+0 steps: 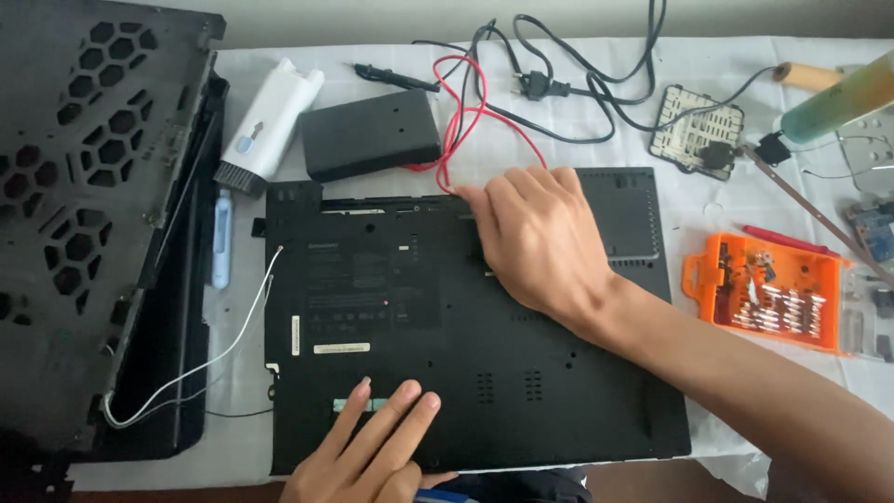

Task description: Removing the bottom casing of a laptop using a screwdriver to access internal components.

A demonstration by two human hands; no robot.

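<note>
- Left hand (pixel 377 442), open, fingers flat on the upturned black plastic laptop base (pixel 521 391), lower centre.
- Right hand (pixel 540 237), fingers curled loosely, presses the base's upper edge beside red wires (pixel 461 116).

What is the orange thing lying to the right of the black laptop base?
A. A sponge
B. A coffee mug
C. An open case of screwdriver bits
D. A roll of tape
C. The orange case lies open on the white cloth, with rows of small metal bits inside it, just right of the black laptop base that both hands rest on.
</note>
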